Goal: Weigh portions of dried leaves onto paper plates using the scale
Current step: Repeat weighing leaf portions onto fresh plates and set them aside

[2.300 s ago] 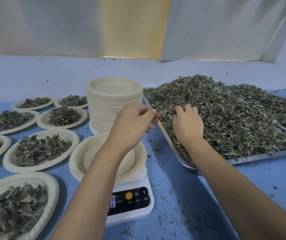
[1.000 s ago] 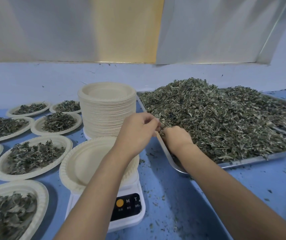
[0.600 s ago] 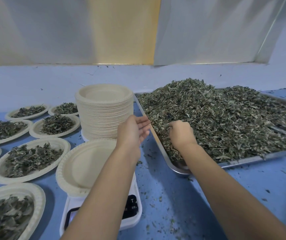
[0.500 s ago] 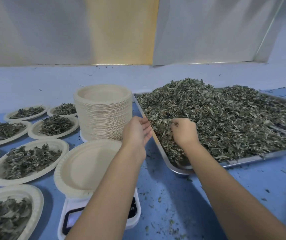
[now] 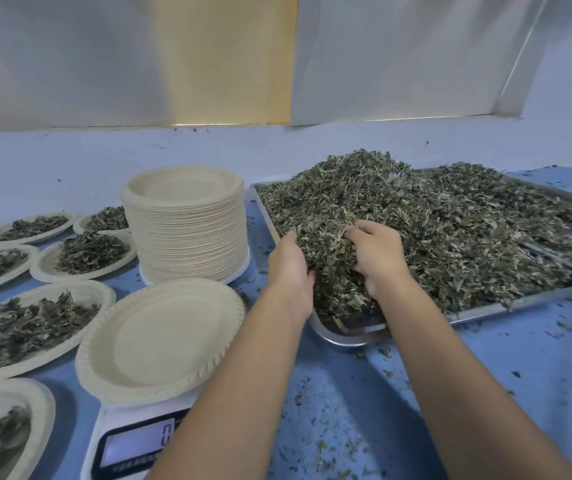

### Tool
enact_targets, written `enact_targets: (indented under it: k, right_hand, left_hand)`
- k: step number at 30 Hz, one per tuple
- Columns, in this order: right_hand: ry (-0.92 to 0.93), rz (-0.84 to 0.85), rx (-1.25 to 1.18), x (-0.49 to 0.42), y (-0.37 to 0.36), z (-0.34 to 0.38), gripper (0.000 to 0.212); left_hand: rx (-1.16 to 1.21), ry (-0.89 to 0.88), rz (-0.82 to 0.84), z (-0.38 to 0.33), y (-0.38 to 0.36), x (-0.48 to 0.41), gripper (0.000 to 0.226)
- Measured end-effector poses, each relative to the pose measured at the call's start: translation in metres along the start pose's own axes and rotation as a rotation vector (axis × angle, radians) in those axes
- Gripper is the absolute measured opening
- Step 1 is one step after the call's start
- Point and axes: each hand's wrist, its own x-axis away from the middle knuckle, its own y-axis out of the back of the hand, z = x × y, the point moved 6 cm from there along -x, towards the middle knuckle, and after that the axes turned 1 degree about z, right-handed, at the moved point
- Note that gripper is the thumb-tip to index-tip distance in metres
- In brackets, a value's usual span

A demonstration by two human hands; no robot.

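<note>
A metal tray at the right holds a big heap of dried leaves. At its near left corner, my left hand and my right hand cup a clump of the leaves between them, fingers dug in. The left fingertips are buried. An empty paper plate sits on the white scale, left of my left forearm. The scale's display shows 0.
A tall stack of empty paper plates stands behind the scale, close to the tray's left rim. Several plates filled with leaves cover the blue table at the left. Leaf crumbs lie scattered on it.
Both hands have pushed forward into the heap and closed around a clump; before, the left hand hovered open beside the tray. The scale display has come into sight.
</note>
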Motion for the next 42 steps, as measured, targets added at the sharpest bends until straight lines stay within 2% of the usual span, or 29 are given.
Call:
enact_targets:
  k: [4,6,7,10,12,17,20,24,28,32,39,42]
  right_hand:
    - [-0.163,0.065,-0.185,0.008,-0.008,-0.002,0.014]
    - [-0.211,0.080,-0.279,0.007,-0.011,-0.003,0.032]
    - [-0.227,0.087,-0.325,0.007,-0.012,-0.002,0.033]
    - [-0.264,0.113,-0.401,0.010,-0.013,-0.002,0.005]
    - [-0.286,0.087,-0.393,0.013,-0.013,-0.005,0.012]
    - [-0.358,0.025,-0.508,0.020,-0.022,-0.014,0.010]
    - [-0.384,-0.021,-0.548,0.022,-0.024,-0.016,0.027]
    - [-0.391,-0.120,-0.563,0.027,-0.022,-0.016,0.034]
    - [-0.363,-0.136,-0.556,0.031,-0.022,-0.016,0.021]
    - [-0.363,-0.149,-0.490,0.028,-0.021,-0.021,0.010]
    - [-0.452,-0.007,-0.497,0.033,-0.032,-0.023,0.019]
    - [-0.442,-0.014,-0.513,0.032,-0.033,-0.022,0.018]
  left_hand:
    - [-0.003,0.005,-0.009,0.004,-0.006,-0.007,0.050]
    - [0.000,0.006,-0.044,0.007,-0.007,-0.010,0.053]
    - [0.007,0.012,-0.055,0.009,-0.007,-0.011,0.053]
    - [0.072,0.042,-0.027,0.013,-0.010,-0.012,0.057]
    - [0.106,0.051,-0.008,0.015,-0.011,-0.013,0.058]
    - [0.142,0.043,-0.039,0.015,-0.011,-0.011,0.036]
    - [0.191,0.055,-0.027,0.018,-0.013,-0.011,0.045]
    - [0.193,0.071,-0.047,0.020,-0.014,-0.012,0.051]
    - [0.163,0.105,-0.048,0.022,-0.014,-0.012,0.062]
    - [0.036,0.101,-0.080,0.020,-0.013,-0.010,0.070]
    - [-0.009,0.071,-0.105,0.019,-0.012,-0.010,0.058]
    - [-0.021,0.040,-0.125,0.016,-0.010,-0.010,0.038]
